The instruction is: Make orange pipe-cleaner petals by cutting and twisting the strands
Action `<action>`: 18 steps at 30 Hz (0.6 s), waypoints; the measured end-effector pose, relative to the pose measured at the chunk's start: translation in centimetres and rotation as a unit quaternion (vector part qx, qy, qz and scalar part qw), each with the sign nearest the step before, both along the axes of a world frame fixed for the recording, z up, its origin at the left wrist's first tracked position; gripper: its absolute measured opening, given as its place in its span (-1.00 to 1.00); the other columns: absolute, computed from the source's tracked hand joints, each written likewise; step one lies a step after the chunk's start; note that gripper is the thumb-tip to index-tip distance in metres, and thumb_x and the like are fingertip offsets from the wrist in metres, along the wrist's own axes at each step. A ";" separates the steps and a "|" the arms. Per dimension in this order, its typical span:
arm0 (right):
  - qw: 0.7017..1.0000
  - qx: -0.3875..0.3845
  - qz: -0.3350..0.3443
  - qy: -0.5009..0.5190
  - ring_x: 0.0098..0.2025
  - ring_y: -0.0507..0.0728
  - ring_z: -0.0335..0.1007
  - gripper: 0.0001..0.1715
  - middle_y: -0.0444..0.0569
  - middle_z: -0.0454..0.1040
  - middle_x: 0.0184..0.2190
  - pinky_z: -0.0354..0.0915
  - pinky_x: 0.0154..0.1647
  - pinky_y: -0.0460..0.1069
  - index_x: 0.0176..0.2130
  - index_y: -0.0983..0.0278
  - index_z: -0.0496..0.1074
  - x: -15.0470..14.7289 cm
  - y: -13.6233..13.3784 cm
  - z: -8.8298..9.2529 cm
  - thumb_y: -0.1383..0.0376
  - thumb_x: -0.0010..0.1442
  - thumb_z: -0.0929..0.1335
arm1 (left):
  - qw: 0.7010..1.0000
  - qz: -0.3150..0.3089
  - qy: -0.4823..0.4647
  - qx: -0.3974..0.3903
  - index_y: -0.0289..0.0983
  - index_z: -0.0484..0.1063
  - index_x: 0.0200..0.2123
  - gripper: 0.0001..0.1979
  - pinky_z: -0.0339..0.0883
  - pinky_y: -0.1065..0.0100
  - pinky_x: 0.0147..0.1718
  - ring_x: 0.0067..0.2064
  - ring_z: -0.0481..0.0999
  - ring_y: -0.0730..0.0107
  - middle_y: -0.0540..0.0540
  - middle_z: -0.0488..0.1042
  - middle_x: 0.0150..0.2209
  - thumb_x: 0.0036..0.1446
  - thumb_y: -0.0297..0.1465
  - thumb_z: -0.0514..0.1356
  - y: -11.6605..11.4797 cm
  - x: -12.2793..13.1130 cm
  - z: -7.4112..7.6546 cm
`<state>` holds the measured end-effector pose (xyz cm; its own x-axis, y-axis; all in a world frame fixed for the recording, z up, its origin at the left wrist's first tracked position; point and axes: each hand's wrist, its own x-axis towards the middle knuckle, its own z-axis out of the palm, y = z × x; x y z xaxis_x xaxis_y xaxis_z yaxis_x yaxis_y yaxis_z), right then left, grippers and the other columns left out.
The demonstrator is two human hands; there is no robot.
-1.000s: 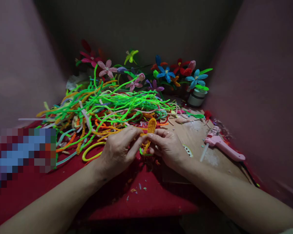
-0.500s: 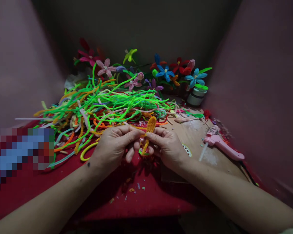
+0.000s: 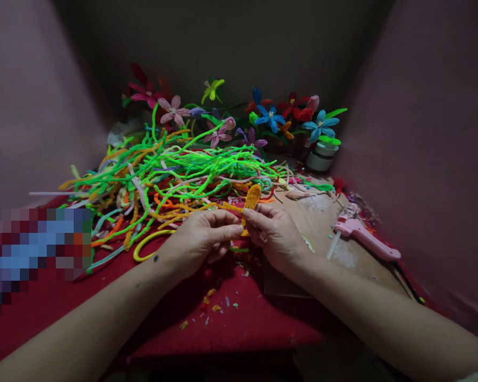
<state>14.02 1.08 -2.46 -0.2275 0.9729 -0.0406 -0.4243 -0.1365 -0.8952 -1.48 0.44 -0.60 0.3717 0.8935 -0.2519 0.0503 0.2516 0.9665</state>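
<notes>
An orange pipe cleaner petal [image 3: 252, 197], a flat rounded loop, stands up between my two hands above the red cloth. My right hand [image 3: 274, 229] is closed, its thumb and forefinger pinching the petal just below its rounded top. Thumb and fingertips of my left hand [image 3: 207, 233] are pressed together on the petal's lower part; the exact contact is partly hidden by the fingers. A bit of green pipe cleaner [image 3: 239, 249] shows below the fingertips.
Beyond my hands lies a tangled pile of pipe cleaners [image 3: 207, 164], with finished flowers [image 3: 270, 119] behind. A pink glue gun [image 3: 366, 239] rests on the board [image 3: 314, 204] at right, near a white jar [image 3: 321, 157]. A yellow handle loop [image 3: 141, 249] lies left. Scraps [image 3: 215, 307] litter the red cloth [image 3: 239, 334].
The petal's top has tilted to the right. My left hand has shifted right, its fingertips now lower on the petal and its fingers curled closer. The view has shifted slightly.
</notes>
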 end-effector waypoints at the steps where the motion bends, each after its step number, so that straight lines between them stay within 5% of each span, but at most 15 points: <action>1: 1.000 -0.002 0.001 0.000 -0.68 -0.13 -0.13 -0.69 -0.30 0.08 -0.71 -0.15 -0.69 -0.15 -0.53 0.31 0.27 0.0 0.0 0.0 0.22 -0.05 0.45 | 1.000 -0.009 -0.006 -0.007 -0.34 0.39 -0.40 -0.78 -0.10 0.59 -0.74 -0.71 0.07 0.70 0.11 0.23 -0.71 -0.01 -0.29 0.26 -0.1 0.2 -0.1; 11: 1.000 -0.013 -0.019 0.019 -0.67 -0.09 0.15 -0.72 -0.23 0.29 -0.64 0.10 -0.66 -0.15 -0.45 0.30 0.31 -0.8 -0.4 -0.5 0.19 -0.06 0.43 | 0.984 -0.021 -0.154 -0.089 -0.28 0.25 -0.50 -0.78 0.04 0.59 -0.83 -0.80 0.07 0.67 0.15 0.24 -0.76 -0.03 -0.34 0.26 -0.5 2.1 -1.8; 18: 0.998 0.037 -0.021 -0.036 -0.61 -0.07 0.18 -0.77 -0.20 0.31 -0.60 0.15 -0.61 -0.15 -0.48 0.30 0.31 -0.8 -0.2 -0.7 0.20 0.03 0.38 | 0.999 -0.006 0.041 0.031 -0.28 0.25 -0.54 -0.77 0.02 0.56 -0.80 -0.77 0.14 0.61 0.13 0.24 -0.77 -0.02 -0.30 0.23 -0.9 1.9 -0.4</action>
<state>13.21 0.87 -3.11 -0.1865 0.9823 0.0175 -0.3630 -0.0523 -0.9303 0.46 -0.44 -0.96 0.3631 0.9036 -0.2273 0.1332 0.1911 0.9725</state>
